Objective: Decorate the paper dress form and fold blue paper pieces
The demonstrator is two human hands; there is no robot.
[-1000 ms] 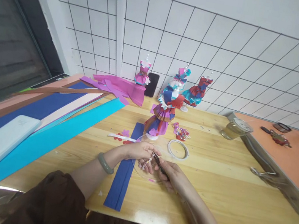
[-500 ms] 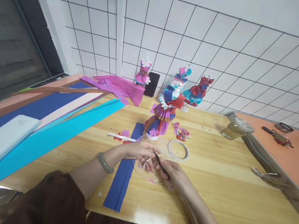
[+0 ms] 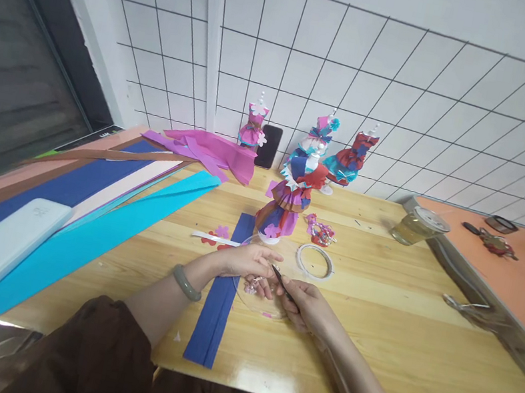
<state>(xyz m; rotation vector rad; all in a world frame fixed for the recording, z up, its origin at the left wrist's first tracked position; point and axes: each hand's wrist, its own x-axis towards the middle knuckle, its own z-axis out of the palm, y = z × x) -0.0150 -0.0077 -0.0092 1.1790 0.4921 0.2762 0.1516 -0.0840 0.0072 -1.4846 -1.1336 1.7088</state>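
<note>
Beads (image 3: pixel 252 285) in L hand (image 3: pixel 251 264), tool (image 3: pixel 279 279) in R hand (image 3: pixel 307 305)

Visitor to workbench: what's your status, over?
Left fingers by small pale beads, grip unclear. Right fingers closed on slim dark tool, tip toward left fingers. Tape roll nearby, apparently out of the way.

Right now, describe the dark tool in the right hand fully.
The dark tool is slim, nearly black and tapers to a point; its material is unclear. The right hand grips its lower end, partly hiding it. It slants up and leftward over the wooden table, tip close to the left hand; contact unclear.
</note>
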